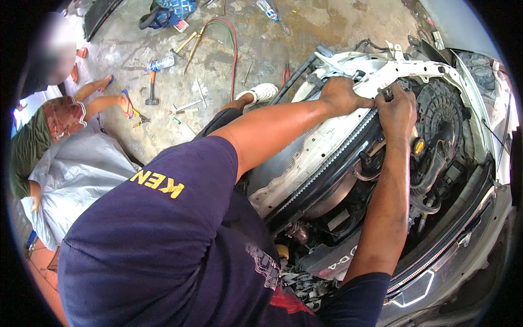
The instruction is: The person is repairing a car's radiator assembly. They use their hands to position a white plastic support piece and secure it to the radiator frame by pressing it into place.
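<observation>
I lean over the open engine bay of a white car. My left hand (340, 97) is closed over the far end of the white front frame (403, 70), thumb stretched toward my other hand and its fingertips hidden. Beside it, my right hand (396, 111) curls its fingers round a small dark metal part (387, 94) at the frame's inner edge. Whether that part is fixed to the car is hidden. The radiator (290, 155) lies below my left forearm. A round black ribbed housing (440, 103) sits right of my right hand.
Engine hoses (433, 166) and a yellow cap (418, 146) lie right of my right forearm. On the concrete floor are a hammer (152, 90), bottles (160, 64), red-handled pliers (286, 73) and a red hose (235, 54). Another person (41, 131) is at the left beside a silver cover (81, 169).
</observation>
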Demonstrator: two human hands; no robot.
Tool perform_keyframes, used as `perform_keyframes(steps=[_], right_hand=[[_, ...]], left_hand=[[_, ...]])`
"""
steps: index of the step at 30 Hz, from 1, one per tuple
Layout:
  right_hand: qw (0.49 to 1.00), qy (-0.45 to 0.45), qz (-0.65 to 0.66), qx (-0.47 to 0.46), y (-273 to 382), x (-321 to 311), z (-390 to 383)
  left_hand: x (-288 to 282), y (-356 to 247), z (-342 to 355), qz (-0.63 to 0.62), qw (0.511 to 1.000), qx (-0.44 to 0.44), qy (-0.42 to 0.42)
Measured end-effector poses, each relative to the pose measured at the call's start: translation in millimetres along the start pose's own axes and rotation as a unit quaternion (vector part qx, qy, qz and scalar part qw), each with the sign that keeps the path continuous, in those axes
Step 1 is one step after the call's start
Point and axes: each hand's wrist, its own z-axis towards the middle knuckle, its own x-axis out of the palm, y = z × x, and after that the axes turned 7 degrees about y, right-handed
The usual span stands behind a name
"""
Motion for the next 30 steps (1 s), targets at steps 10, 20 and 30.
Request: perform_keyframes(steps=[10, 20, 30], right_hand=[[1.0, -0.012, -0.003, 0.005, 2, 1, 2], [1.0, -0.003, 0.019, -0.005, -5, 5, 2], [1.0, 0.0, 0.031, 0.004, -9, 5, 3]], left_hand=[[-4, 0, 3, -0.018, 1.0, 0.012, 0.008], [-6, -4, -2, -0.028, 0.999, -0.017, 0.024], [-11, -18, -12, 0.0, 0.999, -0.036, 0.013]])
